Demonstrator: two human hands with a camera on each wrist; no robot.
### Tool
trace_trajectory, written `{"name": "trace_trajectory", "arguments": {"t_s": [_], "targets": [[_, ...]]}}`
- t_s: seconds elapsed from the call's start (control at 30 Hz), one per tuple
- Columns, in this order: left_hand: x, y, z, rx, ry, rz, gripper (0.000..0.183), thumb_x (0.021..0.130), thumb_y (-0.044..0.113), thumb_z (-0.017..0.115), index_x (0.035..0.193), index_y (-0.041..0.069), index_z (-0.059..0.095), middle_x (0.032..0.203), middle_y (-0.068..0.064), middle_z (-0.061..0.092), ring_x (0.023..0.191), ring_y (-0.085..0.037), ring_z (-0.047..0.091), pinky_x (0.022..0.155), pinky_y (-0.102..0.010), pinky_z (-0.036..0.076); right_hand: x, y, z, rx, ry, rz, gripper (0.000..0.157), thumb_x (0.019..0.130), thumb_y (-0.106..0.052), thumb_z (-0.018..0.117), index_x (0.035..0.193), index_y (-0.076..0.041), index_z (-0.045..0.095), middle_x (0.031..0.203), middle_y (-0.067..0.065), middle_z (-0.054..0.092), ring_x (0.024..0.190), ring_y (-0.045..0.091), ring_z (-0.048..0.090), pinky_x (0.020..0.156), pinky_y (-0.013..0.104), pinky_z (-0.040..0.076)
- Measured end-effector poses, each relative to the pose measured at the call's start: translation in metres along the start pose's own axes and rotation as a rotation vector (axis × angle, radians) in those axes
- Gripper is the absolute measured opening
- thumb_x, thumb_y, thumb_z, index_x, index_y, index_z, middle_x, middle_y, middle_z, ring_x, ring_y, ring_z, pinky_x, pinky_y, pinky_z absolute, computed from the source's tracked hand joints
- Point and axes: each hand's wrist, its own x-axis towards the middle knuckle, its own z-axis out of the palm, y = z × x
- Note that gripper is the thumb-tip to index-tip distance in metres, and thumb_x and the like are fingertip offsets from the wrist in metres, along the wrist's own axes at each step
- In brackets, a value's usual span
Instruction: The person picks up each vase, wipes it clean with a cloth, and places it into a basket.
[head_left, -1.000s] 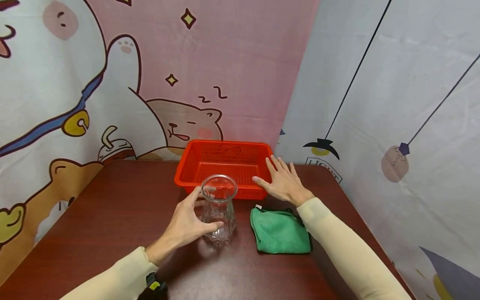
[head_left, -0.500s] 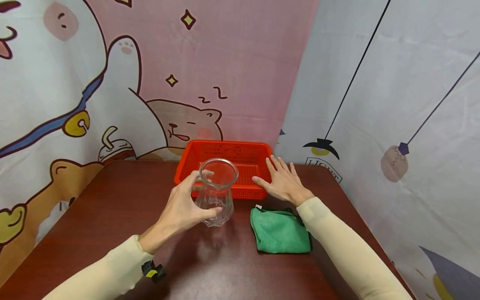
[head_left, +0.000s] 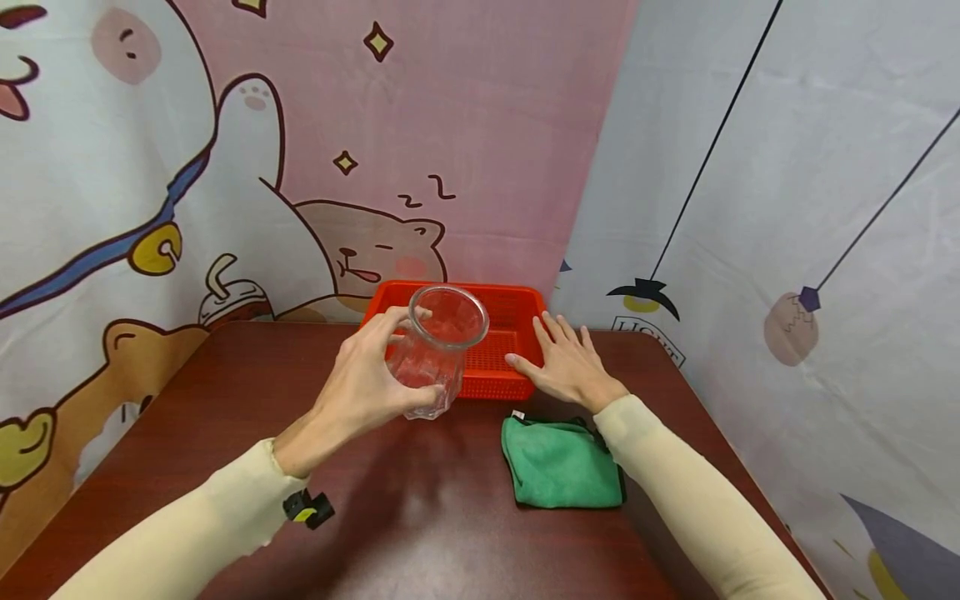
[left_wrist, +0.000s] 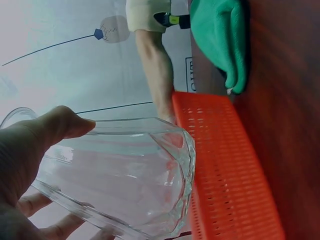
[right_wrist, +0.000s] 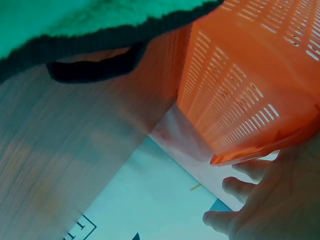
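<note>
A clear glass vase [head_left: 431,371] with a wide round rim is held above the table, tilted with its mouth toward the head camera. My left hand [head_left: 367,371] grips it from the left, thumb on the near side and fingers round the far side. In the left wrist view the vase [left_wrist: 120,175] shows a faceted base. Behind it stands a red perforated plastic basket [head_left: 495,385]. My right hand [head_left: 570,367] rests on the basket's right rim with its fingers spread. The right wrist view shows those fingertips [right_wrist: 237,187] by the basket's edge.
A folded green cloth [head_left: 562,467] with dark edging lies on the brown table [head_left: 247,400], in front of the basket and near my right forearm. A printed curtain [head_left: 495,167] hangs at the back and along the right.
My left hand has lifted the vase off the table and carried it up and toward the basket, tilting it. My right hand and the green cloth have stayed in place.
</note>
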Motion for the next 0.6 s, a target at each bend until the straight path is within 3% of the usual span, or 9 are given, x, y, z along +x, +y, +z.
{"name": "trace_trajectory", "arguments": {"t_s": [0.27,0.6], "targets": [[0.020,0.001,0.000,0.085,0.020,0.025,0.085,0.062,0.034,0.098,0.136,0.024,0.058,0.116,0.005,0.060,0.103,-0.015,0.059,0.080,-0.046,0.057,0.000,0.001,0.000,0.010,0.001,0.005,0.107,0.089,-0.090,0.027,0.167,-0.017,0.016,0.173,0.007,0.009,0.158,0.038,0.008,0.121,0.065,-0.002],[0.044,-0.012,0.009,0.259,0.005,0.043,0.088,0.064,0.037,0.094,0.143,0.027,0.055,0.124,-0.001,0.059,0.099,-0.023,0.060,0.074,-0.047,0.059,0.000,0.000,0.001,0.003,-0.014,0.002,0.109,0.088,-0.092,0.023,0.167,-0.017,0.015,0.173,0.005,0.007,0.158,0.036,0.007,0.122,0.064,-0.003]]}}
